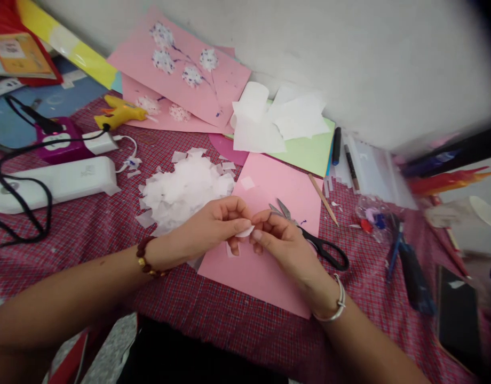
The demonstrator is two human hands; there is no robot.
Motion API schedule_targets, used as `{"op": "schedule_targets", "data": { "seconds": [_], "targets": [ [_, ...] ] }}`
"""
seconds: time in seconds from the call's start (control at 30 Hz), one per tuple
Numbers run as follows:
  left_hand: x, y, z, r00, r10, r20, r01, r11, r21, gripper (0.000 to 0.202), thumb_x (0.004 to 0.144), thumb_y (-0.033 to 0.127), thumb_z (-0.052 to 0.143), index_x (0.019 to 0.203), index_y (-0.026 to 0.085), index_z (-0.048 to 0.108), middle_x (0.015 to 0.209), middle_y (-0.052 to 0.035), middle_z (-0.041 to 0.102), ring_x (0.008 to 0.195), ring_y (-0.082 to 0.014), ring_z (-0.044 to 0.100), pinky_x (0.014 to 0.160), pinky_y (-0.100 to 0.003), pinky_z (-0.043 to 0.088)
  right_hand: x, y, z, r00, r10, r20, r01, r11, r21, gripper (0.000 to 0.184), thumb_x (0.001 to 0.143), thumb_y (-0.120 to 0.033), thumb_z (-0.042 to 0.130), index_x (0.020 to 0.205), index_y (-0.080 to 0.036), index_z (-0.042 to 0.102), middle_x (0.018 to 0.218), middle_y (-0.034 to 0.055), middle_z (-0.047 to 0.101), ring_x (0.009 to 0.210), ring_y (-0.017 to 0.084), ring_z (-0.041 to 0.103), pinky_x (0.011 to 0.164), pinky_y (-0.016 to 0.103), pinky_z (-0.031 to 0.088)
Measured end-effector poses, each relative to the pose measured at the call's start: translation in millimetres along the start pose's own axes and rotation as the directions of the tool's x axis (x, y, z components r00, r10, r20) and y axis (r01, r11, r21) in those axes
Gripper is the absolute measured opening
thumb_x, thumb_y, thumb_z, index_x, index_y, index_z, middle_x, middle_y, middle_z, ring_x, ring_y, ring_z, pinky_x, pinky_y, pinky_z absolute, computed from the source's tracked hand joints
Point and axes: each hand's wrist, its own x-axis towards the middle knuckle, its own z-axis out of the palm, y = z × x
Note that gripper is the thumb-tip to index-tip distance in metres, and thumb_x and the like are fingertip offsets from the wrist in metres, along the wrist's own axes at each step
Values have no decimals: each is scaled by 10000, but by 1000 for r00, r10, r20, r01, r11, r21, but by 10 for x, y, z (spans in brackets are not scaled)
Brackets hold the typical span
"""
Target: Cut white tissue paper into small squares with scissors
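A small piece of white tissue paper (pixel 244 232) is pinched between the thumb and fingers of my left hand (pixel 217 221). My right hand (pixel 283 245) meets it from the other side, its thumb and fingertips closed at the paper's right edge. Both hands hover over a pink sheet (pixel 261 282). Another little white scrap (pixel 231 249) shows under my left fingers. Black-handled scissors (pixel 329 250) lie partly behind my right hand, blades spread. To the left of the sheet a large heap of cut white tissue pieces (pixel 185 184) is partly covered by my left hand.
Pink sheets with white flower pictures (pixel 205 42) lean at the back, near a white paper roll (pixel 255 96). A yellow glue gun (pixel 119 111), purple socket block (pixel 57 141) and white power strip (pixel 69 181) with cables stand left. A pencil (pixel 323 200) and markers (pixel 337 146) lie right.
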Motion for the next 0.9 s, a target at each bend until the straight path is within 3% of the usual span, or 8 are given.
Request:
{"op": "schedule_targets", "data": {
  "seconds": [0.2, 0.37, 0.47, 0.57, 0.67, 0.77, 0.83, 0.9],
  "targets": [
    [22, -44, 14, 999, -43, 18, 43, 999, 13, 122, 889, 272, 530, 855, 155, 531, 619, 34, 602, 448, -67, 543, 476, -196, 491, 5, 15, 14, 1000, 0, 7, 1, 999, -54, 129, 819, -299, 675, 752, -210, 611, 657, -41, 579, 578, 108, 536, 566, 261, 463],
    [41, -47, -19, 999, -39, 2, 39, 999, -15, 122, 885, 271, 540, 885, 151, 563, 674, 25, 609, 512, -75, 577, 538, -217, 516, 2, -4, 4, 1000, 11, 2, -11, 999, -49, 109, 850, -277, 620, 766, -217, 587, 633, -46, 579, 571, 114, 540, 578, 270, 462],
    [18, 64, -94, 993, 56, -104, -46, 995, 94, 123, 797, 178, 631, 912, 151, 596, 739, 30, 619, 578, -62, 588, 590, -194, 492, -26, -20, -20, 998, -55, -12, 51, 974, -219, 96, 866, -245, 589, 775, -214, 598, 679, -31, 569, 607, 125, 546, 593, 279, 461],
    [-14, 209, -205, 941, 207, -269, -138, 957, 256, 186, 751, 111, 634, 930, 161, 619, 779, 34, 616, 666, -71, 596, 629, -188, 465, -83, -26, -7, 991, -128, 49, 136, 865, -482, 60, 867, -187, 584, 871, -221, 634, 824, 13, 615, 724, 164, 589, 670, 318, 489],
    [-31, 308, -303, 890, 289, -352, -151, 917, 370, 185, 742, 77, 602, 909, 153, 627, 819, 31, 607, 717, -77, 587, 633, -186, 424, -128, -22, 65, 972, -102, 212, 227, 649, -726, 209, 854, -156, 623, 1047, -232, 648, 1002, 73, 641, 881, 234, 614, 803, 412, 501],
    [-34, 342, -367, 876, 306, -373, -109, 878, 466, 142, 741, 92, 608, 867, 144, 647, 768, 27, 577, 725, -95, 571, 609, -189, 380, -127, 0, 149, 956, -67, 285, 284, 453, -845, 164, 880, -130, 589, 993, -214, 673, 970, 99, 639, 876, 265, 602, 811, 457, 480],
    [-31, 339, -398, 889, 301, -345, -82, 846, 526, 65, 744, 129, 622, 796, 137, 661, 702, 28, 555, 690, -96, 549, 590, -193, 352, -107, 18, 171, 956, -88, 279, 288, 443, -849, 148, 897, -113, 551, 885, -201, 669, 891, 89, 635, 833, 256, 592, 779, 437, 461],
    [-25, 322, -420, 918, 274, -289, -68, 823, 565, 60, 748, 163, 621, 740, 139, 675, 636, 33, 537, 622, -84, 514, 563, -194, 321, -86, 27, 152, 966, -126, 224, 256, 561, -787, 147, 900, -121, 550, 823, -202, 645, 840, 66, 627, 810, 236, 586, 757, 400, 447]
  ]
}}
